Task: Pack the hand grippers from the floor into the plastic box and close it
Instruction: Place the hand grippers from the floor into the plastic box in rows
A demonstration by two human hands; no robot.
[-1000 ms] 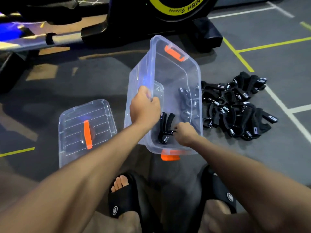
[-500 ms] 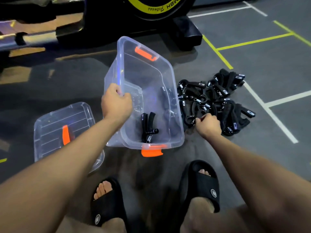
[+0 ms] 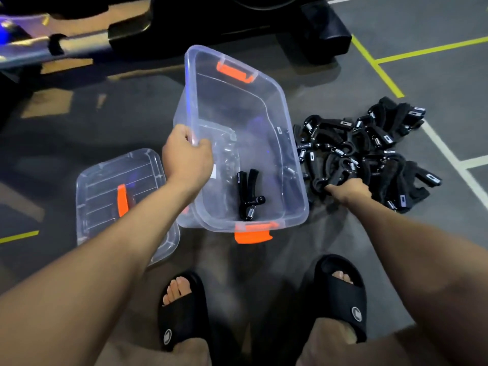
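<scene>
We grip the left rim of the clear plastic box (image 3: pixel 266 120) with our left hand (image 3: pixel 188 157), fingers curled over the edge and thumb on the outside wall, and the box sits tilted, its left side raised off the grey floor (image 3: pixel 435 247). Inside, one black hand gripper (image 3: pixel 249 192) lies near the box's close end, its handles pointing away from us and its spring toward us, just above the near orange latch (image 3: pixel 253 235); a second orange latch (image 3: pixel 235 72) sits on the far end of the rim. Our right hand (image 3: pixel 350 190) reaches into the near edge of the pile of hand grippers (image 3: pixel 369 154), which lies on the floor just beside the box's right wall; the fingers are curled down into the black handles and seem to clasp one, though we cannot tell exactly which. The clear lid (image 3: pixel 105 186) with its orange handle lies on the floor to the left of the box, partly hidden under our left forearm. Both our feet in black slides (image 3: pixel 346 294) rest on the floor below the box. A dark exercise machine (image 3: pixel 237 25) stands beyond the box, and yellow and white lines cross the floor at right.
</scene>
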